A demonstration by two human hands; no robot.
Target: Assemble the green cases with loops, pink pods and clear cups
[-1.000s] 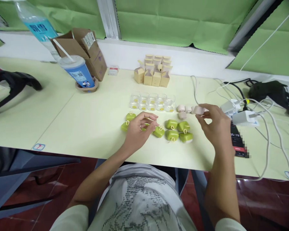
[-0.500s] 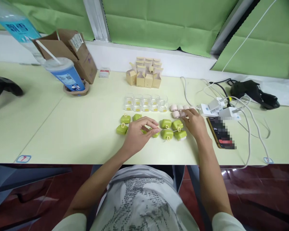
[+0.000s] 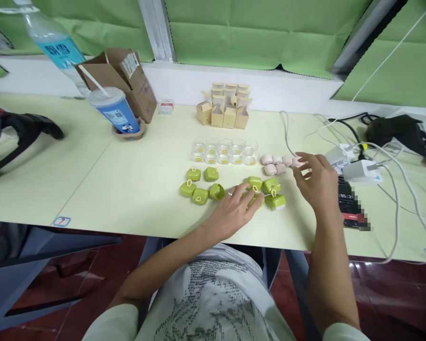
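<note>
Several green pouch-like cases (image 3: 200, 196) with small yellow loops lie in two groups near the table's front. My left hand (image 3: 234, 208) reaches over the right group, its fingers spread on a green case that they partly cover. My right hand (image 3: 314, 182) is at the right end of the pale pink pieces (image 3: 270, 170), fingers curved and apart, the tips beside the last piece. Nothing shows clearly between them. Behind the green cases stand clear round containers (image 3: 225, 152) in two rows, with yellow bits inside.
Small open cardboard boxes (image 3: 217, 116) stand at the back. On the left are a blue cup (image 3: 119, 113), a brown box (image 3: 142, 90) and a bottle (image 3: 62, 52). White chargers (image 3: 360, 170), cables and a phone (image 3: 351, 203) lie right.
My left hand has moved right onto the right group of green cases. My right hand has shifted right along the pink pieces, its fingers farther apart. The view has turned slightly left.
</note>
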